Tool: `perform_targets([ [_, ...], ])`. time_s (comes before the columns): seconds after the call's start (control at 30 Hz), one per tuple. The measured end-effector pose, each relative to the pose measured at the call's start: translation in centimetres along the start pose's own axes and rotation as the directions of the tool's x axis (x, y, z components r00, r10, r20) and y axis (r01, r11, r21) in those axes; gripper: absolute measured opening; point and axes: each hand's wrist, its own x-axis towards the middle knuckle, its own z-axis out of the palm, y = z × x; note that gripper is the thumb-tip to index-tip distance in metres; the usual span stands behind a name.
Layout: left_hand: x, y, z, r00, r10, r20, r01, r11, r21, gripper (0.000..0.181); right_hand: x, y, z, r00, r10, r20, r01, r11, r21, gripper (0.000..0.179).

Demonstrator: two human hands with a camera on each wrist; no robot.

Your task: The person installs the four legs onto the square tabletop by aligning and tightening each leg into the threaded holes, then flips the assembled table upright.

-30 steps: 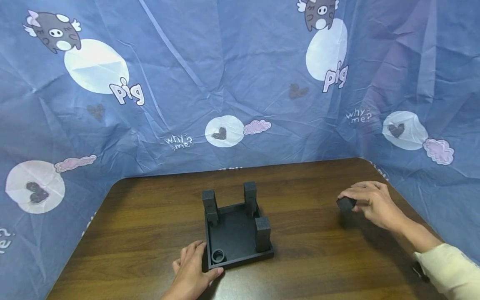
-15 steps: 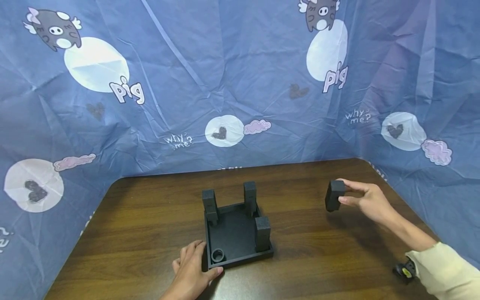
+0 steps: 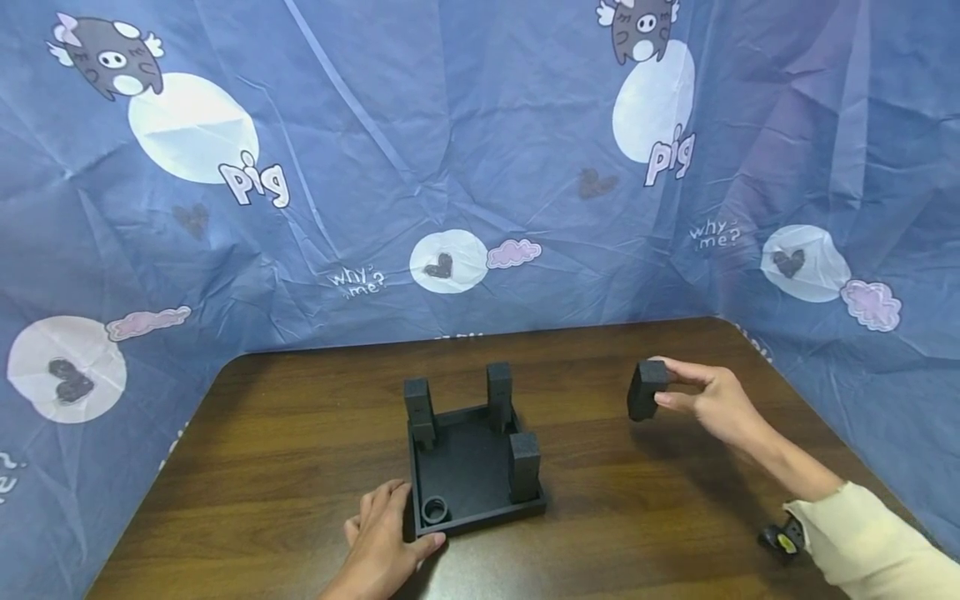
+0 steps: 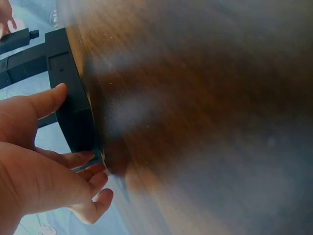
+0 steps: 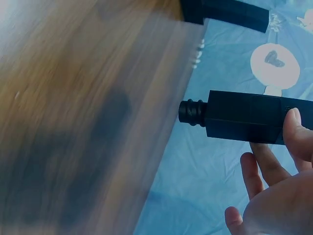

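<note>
An upturned toy table's square black top [image 3: 468, 479] with a raised rim lies on the wooden table. Black legs stand at three of its corners, among them the front right leg [image 3: 524, 467]; the near left corner has a round socket [image 3: 435, 510]. My left hand [image 3: 382, 542] holds that corner, thumb on the front side and fingers along the left side. Off to the right, my right hand [image 3: 716, 404] pinches a loose square black table leg [image 3: 647, 390] by its upper part, above the table. The right wrist view shows the leg's threaded end [image 5: 192, 112] pointing toward the tabletop.
The wooden table [image 3: 300, 450] has rounded far corners. A blue sheet [image 3: 450, 167] with pig prints hangs behind it and along the sides. A small black device [image 3: 782, 537] sits by the right sleeve [image 3: 862, 533].
My right hand has raised the leg from low over the table, turned it upright and carried it leftward. The left hand and the upturned top have stayed in place.
</note>
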Motion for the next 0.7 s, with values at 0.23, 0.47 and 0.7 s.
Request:
perform_targets([
  [0.23,0.2,-0.1,-0.1,0.999,-0.023,0.026,0.023,1.0,0.002,0.08,0.6,-0.9,2.2,1.0,-0.019,0.011,0.018,0.998,0.059,0.055],
  [0.47,0.1,-0.2,0.0,1.0,-0.009,0.022,0.009,1.0,-0.005,0.08,0.9,-1.8,3.7,0.999,-0.034,0.018,0.031,0.992,0.122,0.054],
  [0.7,-0.1,-0.1,0.0,1.0,0.008,-0.006,-0.008,1.0,-0.006,0.079,1.1,-2.4,4.8,0.999,-0.044,0.022,0.04,0.984,0.172,0.053],
])
